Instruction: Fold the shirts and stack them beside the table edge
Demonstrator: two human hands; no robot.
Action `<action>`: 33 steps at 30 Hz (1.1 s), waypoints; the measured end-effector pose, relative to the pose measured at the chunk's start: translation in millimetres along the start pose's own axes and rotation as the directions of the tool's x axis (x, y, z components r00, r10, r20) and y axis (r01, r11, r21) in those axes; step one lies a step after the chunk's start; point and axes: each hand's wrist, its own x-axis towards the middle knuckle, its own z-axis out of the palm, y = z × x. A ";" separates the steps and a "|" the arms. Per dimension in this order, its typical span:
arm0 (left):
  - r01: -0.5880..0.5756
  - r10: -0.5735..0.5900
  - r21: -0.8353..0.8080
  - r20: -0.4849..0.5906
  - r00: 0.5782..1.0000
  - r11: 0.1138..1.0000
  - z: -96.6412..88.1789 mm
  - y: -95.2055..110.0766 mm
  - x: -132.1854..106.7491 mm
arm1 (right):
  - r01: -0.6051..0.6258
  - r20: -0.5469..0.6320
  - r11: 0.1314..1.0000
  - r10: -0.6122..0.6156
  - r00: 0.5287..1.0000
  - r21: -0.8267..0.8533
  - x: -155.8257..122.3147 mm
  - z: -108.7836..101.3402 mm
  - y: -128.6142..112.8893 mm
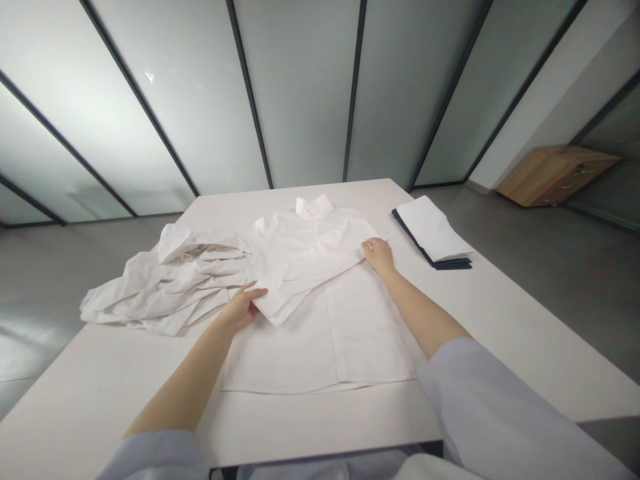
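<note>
One shirt is laid flat on the table. Across its front, what looks like a sleeve is held taut, its free end pinched by the left hand, its other end gripped by the right hand. Only the shirt's first folding seems started; its lower part is left flat. Left of the shirt, a rumpled heap is left unfolded; right of it, a stack appears neatly folded.
</note>
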 end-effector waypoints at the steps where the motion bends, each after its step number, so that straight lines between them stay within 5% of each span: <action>1: 0.027 -0.029 0.051 0.041 0.999 0.998 -5.2 -0.6 -3.9 | -0.008 -0.027 1.000 0.008 1.000 -0.015 0.3 0.8 0.7; 8: 0.088 -0.184 0.338 0.265 0.946 0.937 -28.0 6.1 -23.0 | -0.079 -0.040 0.988 0.074 0.996 -0.135 -5.1 3.0 -3.2; 13: 0.037 -0.412 0.730 0.342 0.844 0.683 -38.3 30.0 -16.1 | -0.094 0.049 0.970 0.108 0.993 -0.222 -8.2 3.2 -9.7; 15: -0.079 -0.316 0.819 0.305 0.898 0.568 -39.1 39.6 -1.0 | -0.099 0.058 0.964 0.117 0.991 -0.245 -8.4 3.5 -11.0; 17: -0.212 -0.059 0.859 0.270 0.961 0.465 -33.8 43.7 23.0 | -0.101 0.064 0.960 0.121 0.991 -0.260 -8.1 4.4 -11.1; 20: -0.364 0.276 0.888 0.289 0.917 0.281 -12.7 38.1 68.0 | -0.105 0.080 0.958 0.130 0.988 -0.268 -6.6 6.3 -9.8; 25: -0.506 0.357 0.857 0.503 0.787 -0.093 30.3 17.3 122.4 | -0.125 0.085 0.953 0.154 0.984 -0.277 -2.3 3.5 -4.9; 29: -0.388 0.338 0.895 0.442 0.831 -0.218 41.4 4.7 133.0 | -0.088 0.100 0.944 0.126 0.987 -0.317 6.5 -8.2 2.0; 33: -0.392 0.344 0.896 0.442 0.829 -0.207 39.5 -5.4 129.0 | -0.008 0.115 0.928 0.054 0.992 -0.371 32.7 -14.4 2.8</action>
